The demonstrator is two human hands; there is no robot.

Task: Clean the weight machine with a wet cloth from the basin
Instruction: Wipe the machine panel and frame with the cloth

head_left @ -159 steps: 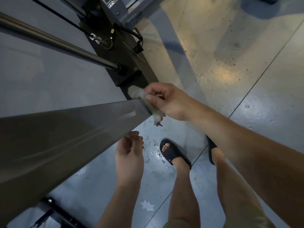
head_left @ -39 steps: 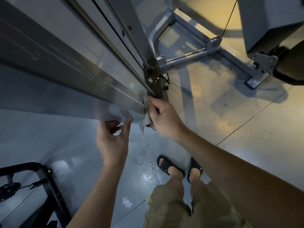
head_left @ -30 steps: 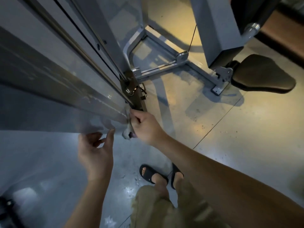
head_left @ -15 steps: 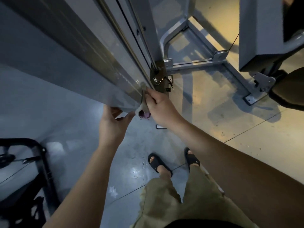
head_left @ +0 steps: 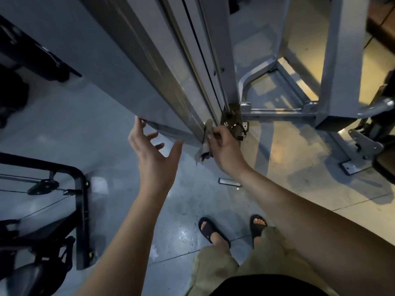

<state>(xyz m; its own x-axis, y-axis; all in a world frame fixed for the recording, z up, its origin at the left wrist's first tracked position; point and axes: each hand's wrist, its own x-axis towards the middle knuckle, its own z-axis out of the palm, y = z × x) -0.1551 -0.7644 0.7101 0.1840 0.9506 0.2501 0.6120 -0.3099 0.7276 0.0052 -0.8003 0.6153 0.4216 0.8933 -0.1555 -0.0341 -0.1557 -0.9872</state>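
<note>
The weight machine's tall grey upright panel fills the upper middle, running down toward the black weight stack by the floor. My right hand grips a small crumpled grey cloth and holds it against the panel's lower right edge. My left hand hovers just below the panel's bottom edge with its fingers spread, one fingertip near that edge, holding nothing. No basin is in view.
A grey floor frame and a second grey column stand to the right. Black equipment with cables sits at the lower left. My sandalled feet stand on the wet-looking concrete floor.
My left hand has come off the panel's lower edge and opened its fingers wide. My right hand still holds the cloth at the panel's edge. The view has shifted slightly.
</note>
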